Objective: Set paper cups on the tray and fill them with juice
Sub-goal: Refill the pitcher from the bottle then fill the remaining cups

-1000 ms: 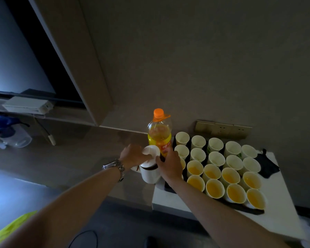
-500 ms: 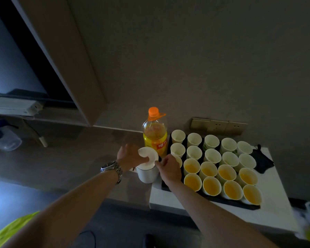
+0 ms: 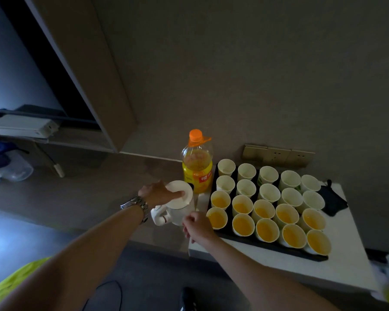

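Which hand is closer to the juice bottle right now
Left. The left hand rests on the white kettle's lid, just in front of the juice bottle. The right hand is lower, by the tray's near-left corner.

Kettle (image 3: pixel 180 209) under the left hand (image 3: pixel 157 194) fingertips: smooth white plastic, slight gloss. Watch (image 3: pixel 136 205) at the wrist: shiny metal links. Bottle (image 3: pixel 197 169) just beyond the fingers: clear glossy plastic, orange cap. Cups (image 3: pixel 267 212) right of the right hand (image 3: pixel 197 225): matt white paper. Tray (image 3: pixel 274 246): matt black. Cloth (image 3: pixel 331 202): dark, soft fabric.

Left hand (image 3: pixel 158 193) presses white kettle's (image 3: pixel 177 206) lid beside tray (image 3: pixel 267 244) of cups (image 3: pixel 265 212).
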